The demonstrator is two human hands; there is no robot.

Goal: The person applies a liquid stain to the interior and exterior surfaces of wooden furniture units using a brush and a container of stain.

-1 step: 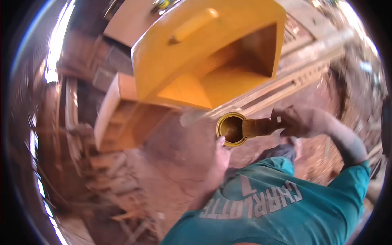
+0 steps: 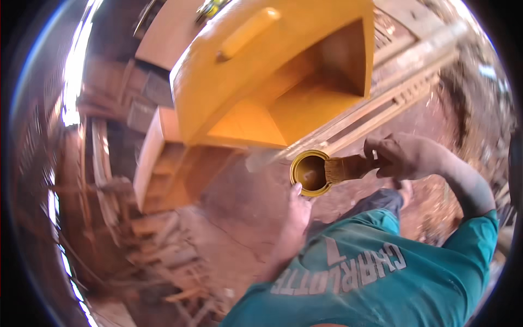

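Note:
My left hand (image 2: 299,210) holds a round can (image 2: 293,172) by its near left side, with the thumb up at the yellowed rim. Dark liquid shows inside it. My right hand (image 2: 406,157) grips a wide paintbrush (image 2: 348,168) by its handle. The bristles lie against the can's right rim. Just beyond the can stands a glossy yellow-orange wooden piece (image 2: 223,82) with an open compartment facing me and a rounded bar on its upper face.
Long wooden beams (image 2: 376,117) run under the yellow-orange piece toward the right. A paler orange wooden part (image 2: 150,158) stands at the left, near scattered wood scraps (image 2: 163,250). At the back lies a flat board (image 2: 166,38). Reddish-brown ground (image 2: 234,234) shows below.
The view has shifted slightly. My right hand sits a little farther right of the can, with more of the brush showing. Both hands keep their holds.

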